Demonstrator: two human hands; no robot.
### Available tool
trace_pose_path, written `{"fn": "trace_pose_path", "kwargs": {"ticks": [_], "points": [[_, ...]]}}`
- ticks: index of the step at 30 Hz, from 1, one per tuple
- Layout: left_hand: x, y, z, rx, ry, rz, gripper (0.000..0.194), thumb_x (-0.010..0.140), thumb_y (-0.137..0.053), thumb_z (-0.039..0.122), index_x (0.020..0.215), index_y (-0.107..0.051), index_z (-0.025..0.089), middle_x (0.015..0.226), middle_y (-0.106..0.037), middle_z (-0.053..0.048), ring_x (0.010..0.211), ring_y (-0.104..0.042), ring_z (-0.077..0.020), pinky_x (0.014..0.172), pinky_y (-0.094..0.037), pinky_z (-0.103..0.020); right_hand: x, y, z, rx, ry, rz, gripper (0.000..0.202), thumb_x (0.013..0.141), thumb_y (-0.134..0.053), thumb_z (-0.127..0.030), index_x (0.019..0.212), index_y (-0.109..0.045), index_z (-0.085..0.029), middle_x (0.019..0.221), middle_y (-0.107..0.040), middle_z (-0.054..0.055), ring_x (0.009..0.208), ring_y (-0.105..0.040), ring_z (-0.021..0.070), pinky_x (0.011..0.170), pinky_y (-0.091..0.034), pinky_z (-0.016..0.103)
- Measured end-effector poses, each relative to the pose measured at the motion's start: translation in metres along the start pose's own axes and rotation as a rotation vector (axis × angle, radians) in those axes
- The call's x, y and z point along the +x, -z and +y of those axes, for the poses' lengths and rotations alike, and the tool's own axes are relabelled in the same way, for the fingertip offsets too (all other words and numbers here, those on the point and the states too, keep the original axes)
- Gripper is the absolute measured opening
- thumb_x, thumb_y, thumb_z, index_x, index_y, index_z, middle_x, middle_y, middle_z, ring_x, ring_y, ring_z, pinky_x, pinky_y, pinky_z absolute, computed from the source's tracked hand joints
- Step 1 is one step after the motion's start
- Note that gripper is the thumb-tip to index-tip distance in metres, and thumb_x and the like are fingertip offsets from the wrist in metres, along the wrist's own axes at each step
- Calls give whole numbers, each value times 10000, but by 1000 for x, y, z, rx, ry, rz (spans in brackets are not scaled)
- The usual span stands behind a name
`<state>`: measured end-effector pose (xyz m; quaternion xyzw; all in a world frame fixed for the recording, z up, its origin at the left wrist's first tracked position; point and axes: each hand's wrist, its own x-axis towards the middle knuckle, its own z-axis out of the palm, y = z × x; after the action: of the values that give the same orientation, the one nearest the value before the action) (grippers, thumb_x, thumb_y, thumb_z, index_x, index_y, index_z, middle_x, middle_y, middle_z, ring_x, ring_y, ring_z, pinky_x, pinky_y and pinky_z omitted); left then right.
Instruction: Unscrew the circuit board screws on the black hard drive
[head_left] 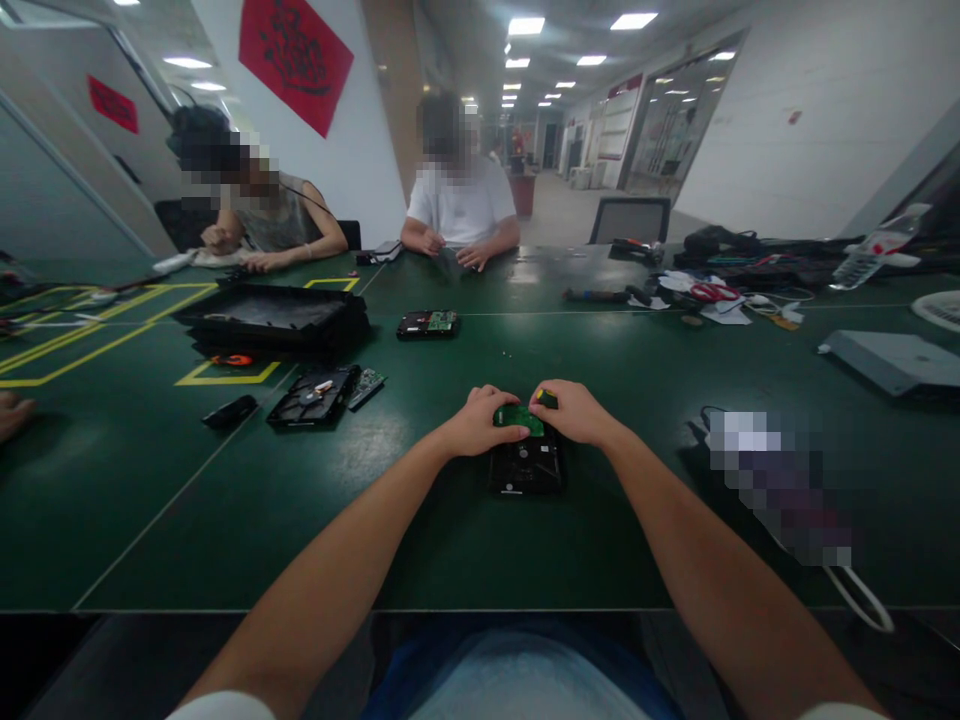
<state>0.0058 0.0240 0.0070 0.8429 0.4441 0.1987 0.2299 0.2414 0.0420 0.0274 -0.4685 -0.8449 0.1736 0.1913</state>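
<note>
A black hard drive (525, 468) lies flat on the green table, straight in front of me. Over its far part is a green circuit board (517, 416); I cannot tell whether it is still fixed to the drive. My left hand (481, 422) grips that board from the left, thumb along the near edge and fingers at the far edge. On the other side, my right hand (574, 412) is closed around the short yellow-and-dark handle of what looks like a screwdriver (547, 398). Its tip is hidden by the fingers at the board's right edge.
To the left are an opened drive case (311, 397), a loose circuit board (367, 389) and a black tray (274, 318). Another drive (427, 324) lies farther off. A pouch-like object (780, 490), partly blurred, lies right. Two people sit across; another hand (13, 414) shows far left.
</note>
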Motion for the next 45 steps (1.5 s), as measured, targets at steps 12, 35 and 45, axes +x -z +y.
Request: {"fn": "trace_pose_path", "kwargs": {"ticks": [12,35,45], "points": [[2,0,4,-7,24,9,669,844,-712,640,1356,-661,212,1221,-635,-127,1244,-518,-355,1126,-407,-531,2,-4,2,-5,3,5,85,938,-663,-261,938,-727,-204,1003,-744,57,954,-665,196,882,-469,309],[-1,-3,4,14,13,29,641,883,-690,616,1366,-645,196,1206,-634,-126,1233,-520,-344,1130,-399,-510,1,0,-1,-16,-46,43,164,927,-680,-349,883,-722,-197,935,-746,65,876,-660,208,770,-450,316],[-3,-2,7,14,22,42,623,907,-670,590,1371,-640,175,1235,-609,-144,1231,-520,-346,1129,-399,-509,1,14,2,62,-88,512,252,869,-643,-243,1116,-676,-206,1087,-678,102,1012,-659,260,920,-532,414]]}}
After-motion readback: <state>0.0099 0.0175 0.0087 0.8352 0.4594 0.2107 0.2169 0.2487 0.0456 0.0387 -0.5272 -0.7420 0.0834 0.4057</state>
